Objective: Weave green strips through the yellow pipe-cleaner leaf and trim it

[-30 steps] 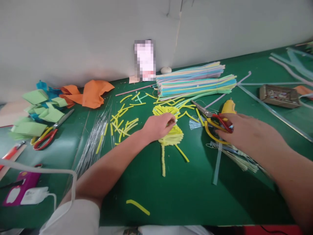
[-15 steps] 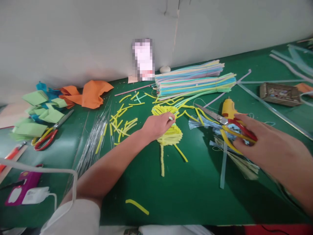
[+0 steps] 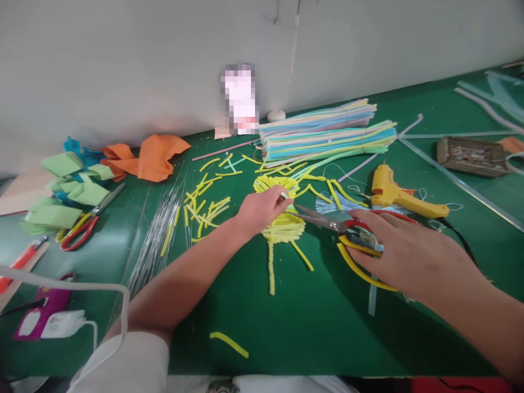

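My left hand is closed over a yellow pipe-cleaner shape on the green table. A pale green pipe-cleaner tip pokes out between its thumb and fingers. The shape's middle is hidden by the hand; one fuzzy yellow stem points toward me. My right hand grips scissors with red and yellow handles, fingers in the loops. Their blades are parted and their tips lie beside the left hand, at the right side of the yellow shape. Whether they touch it I cannot tell.
Cut yellow pieces and thin wires lie to the left. Bundled pastel pipe cleaners lie behind. A yellow glue gun, blue tassels and a small box sit right; second scissors lie far left.
My right hand has brought the scissors left, from beside the glue gun to the yellow shape, uncovering the glue gun. The left hand has stayed in place.
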